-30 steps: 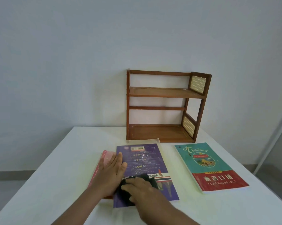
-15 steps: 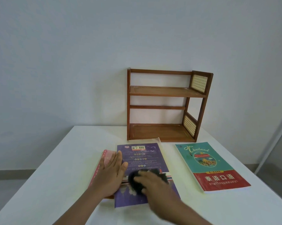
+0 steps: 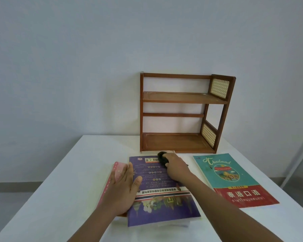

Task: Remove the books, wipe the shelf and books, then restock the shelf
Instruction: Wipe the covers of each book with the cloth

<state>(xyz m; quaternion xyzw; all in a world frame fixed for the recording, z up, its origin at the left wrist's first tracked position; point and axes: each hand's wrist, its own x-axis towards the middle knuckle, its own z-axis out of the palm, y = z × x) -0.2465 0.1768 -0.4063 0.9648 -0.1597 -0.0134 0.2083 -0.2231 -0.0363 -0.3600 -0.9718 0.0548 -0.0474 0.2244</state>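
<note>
At lower centre of the frame: purple book [image 3: 162,189] under wipe, on the white table [image 3: 60,189].

Step in hand, by judgement: wiping the books. Right hand [image 3: 177,169] curls round a dark cloth [image 3: 163,158] at the cover's far edge. Left hand [image 3: 123,187], fingers flat, presses the near-left side, overlapping a pink book [image 3: 116,172] beneath. Teal book [image 3: 232,179] lies at right; the shelf [image 3: 183,112] stands bare behind. Next: sweep the remaining cover, keeping the book pinned.
</note>
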